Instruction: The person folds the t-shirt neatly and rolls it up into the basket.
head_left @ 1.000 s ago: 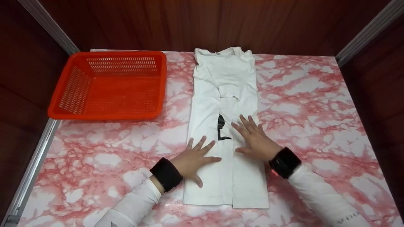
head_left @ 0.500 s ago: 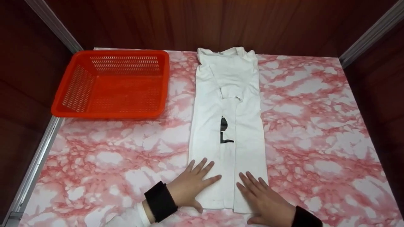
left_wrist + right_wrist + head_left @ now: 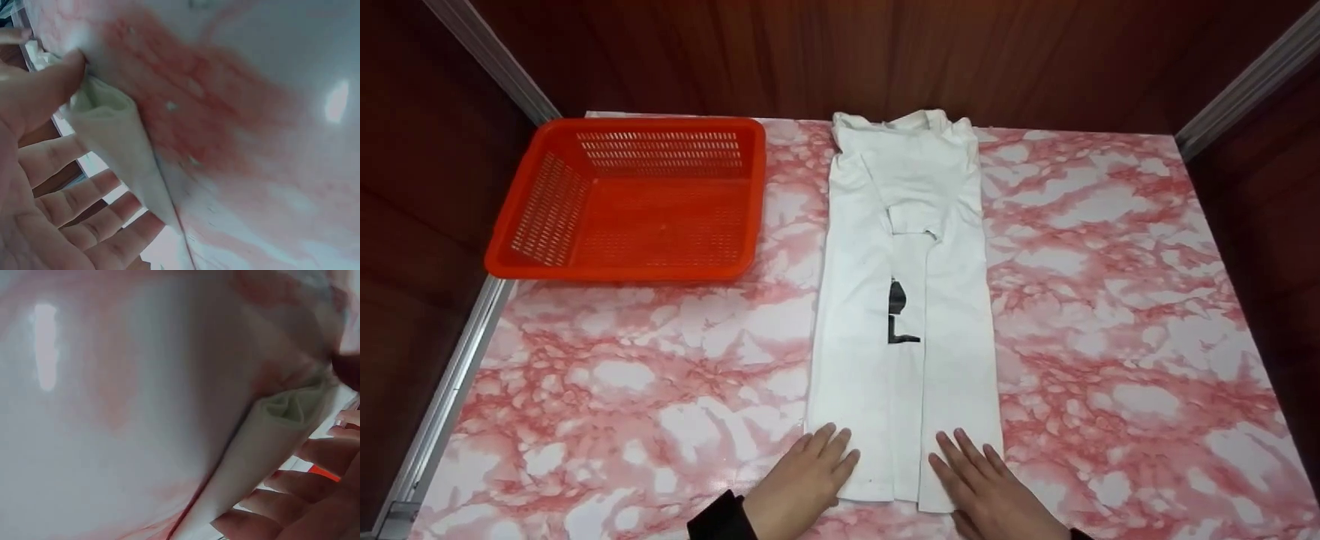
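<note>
A white T-shirt [image 3: 855,322], its sides folded inward into a long strip, lies flat with its collar at the far end and its hem toward me. A black print shows in the middle gap between the folded sides. My left hand [image 3: 799,484] touches the left hem corner, fingers fairly straight on top. At the right hem corner, the fingers of my right hand [image 3: 994,491] lie spread over the fabric. Both wrist views show the rolled side edge of the T-shirt [image 3: 129,146] beside the thumb and extended fingers. The head view hides most of both thumbs.
A red plastic basket [image 3: 660,217] with slotted sides stands at the back left, with nothing in it. The tabletop [image 3: 660,375] has a red and white marbled surface. Dark wooden panels [image 3: 810,60] enclose it at the back and sides.
Both hands have slid down the T-shirt toward me, from its middle to the hem corners. Their spread fingers have drawn closer together. The T-shirt keeps its folded shape.
</note>
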`<action>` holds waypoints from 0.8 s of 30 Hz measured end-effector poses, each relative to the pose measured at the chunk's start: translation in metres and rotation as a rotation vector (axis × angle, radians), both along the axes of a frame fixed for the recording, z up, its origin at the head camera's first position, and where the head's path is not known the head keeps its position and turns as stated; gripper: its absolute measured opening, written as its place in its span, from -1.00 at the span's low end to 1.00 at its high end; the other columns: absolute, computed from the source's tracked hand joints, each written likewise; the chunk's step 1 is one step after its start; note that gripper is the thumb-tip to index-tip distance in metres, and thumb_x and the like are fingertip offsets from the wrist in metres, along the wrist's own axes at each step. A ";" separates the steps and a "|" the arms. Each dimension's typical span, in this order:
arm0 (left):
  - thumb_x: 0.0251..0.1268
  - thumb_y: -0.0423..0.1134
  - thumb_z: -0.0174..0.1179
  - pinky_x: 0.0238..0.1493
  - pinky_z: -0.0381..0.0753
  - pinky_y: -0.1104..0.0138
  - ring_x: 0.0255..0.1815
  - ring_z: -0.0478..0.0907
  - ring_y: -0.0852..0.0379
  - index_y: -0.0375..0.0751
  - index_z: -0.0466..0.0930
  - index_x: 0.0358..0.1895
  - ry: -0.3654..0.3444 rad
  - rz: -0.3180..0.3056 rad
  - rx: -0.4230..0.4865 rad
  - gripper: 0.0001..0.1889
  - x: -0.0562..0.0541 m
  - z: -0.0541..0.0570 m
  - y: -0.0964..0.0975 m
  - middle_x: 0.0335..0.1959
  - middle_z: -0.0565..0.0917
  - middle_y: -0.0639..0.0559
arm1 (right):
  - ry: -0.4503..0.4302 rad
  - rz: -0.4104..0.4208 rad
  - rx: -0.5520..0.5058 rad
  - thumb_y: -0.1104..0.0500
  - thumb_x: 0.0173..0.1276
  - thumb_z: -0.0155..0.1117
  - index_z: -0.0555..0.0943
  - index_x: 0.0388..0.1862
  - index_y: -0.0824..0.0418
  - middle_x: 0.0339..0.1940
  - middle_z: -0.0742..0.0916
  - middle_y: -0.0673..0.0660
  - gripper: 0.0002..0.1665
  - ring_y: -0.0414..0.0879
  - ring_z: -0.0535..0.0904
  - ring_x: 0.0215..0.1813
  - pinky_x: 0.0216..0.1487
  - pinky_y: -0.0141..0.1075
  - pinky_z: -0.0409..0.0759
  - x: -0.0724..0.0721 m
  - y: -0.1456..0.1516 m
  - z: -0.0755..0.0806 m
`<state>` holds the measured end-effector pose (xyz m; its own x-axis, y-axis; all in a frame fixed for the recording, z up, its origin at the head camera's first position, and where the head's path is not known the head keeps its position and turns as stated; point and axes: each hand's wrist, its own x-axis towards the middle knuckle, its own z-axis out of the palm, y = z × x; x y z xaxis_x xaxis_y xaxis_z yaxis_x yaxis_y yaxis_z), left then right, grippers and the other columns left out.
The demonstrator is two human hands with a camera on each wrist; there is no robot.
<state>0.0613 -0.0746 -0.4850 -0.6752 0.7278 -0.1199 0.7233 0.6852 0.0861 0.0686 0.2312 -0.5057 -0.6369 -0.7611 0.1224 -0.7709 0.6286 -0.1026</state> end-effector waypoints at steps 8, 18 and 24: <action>0.12 -0.03 0.28 -0.07 0.57 0.25 0.11 0.44 -0.06 -0.19 0.53 0.15 0.118 -0.056 -0.008 -0.47 0.009 -0.002 0.005 0.08 0.50 -0.11 | 0.085 -0.081 0.051 -0.58 0.11 -0.09 0.40 0.29 0.24 0.28 0.50 0.30 0.08 0.07 0.02 0.49 -0.02 -0.03 0.56 0.007 -0.008 -0.007; 0.22 -0.36 0.01 -0.41 0.63 0.31 -0.16 0.57 0.01 -0.18 0.61 -0.13 0.469 -0.046 -0.010 -0.78 0.007 -0.015 0.016 -0.18 0.61 -0.07 | 0.216 -0.077 0.053 -0.30 0.46 -0.38 0.48 0.15 0.22 0.15 0.61 0.29 -0.25 0.16 0.57 0.13 -0.20 -0.07 0.62 0.001 -0.019 -0.007; 0.20 -0.14 -0.06 -0.59 0.54 0.32 -0.25 0.55 0.03 -0.13 0.61 -0.11 0.640 0.057 -0.022 -0.69 0.007 -0.024 0.029 -0.24 0.58 -0.05 | 0.261 -0.090 -0.027 0.22 0.56 -0.73 0.57 -0.03 0.24 0.00 0.69 0.28 -0.27 0.14 0.65 -0.02 -0.33 -0.11 0.65 -0.003 -0.026 -0.007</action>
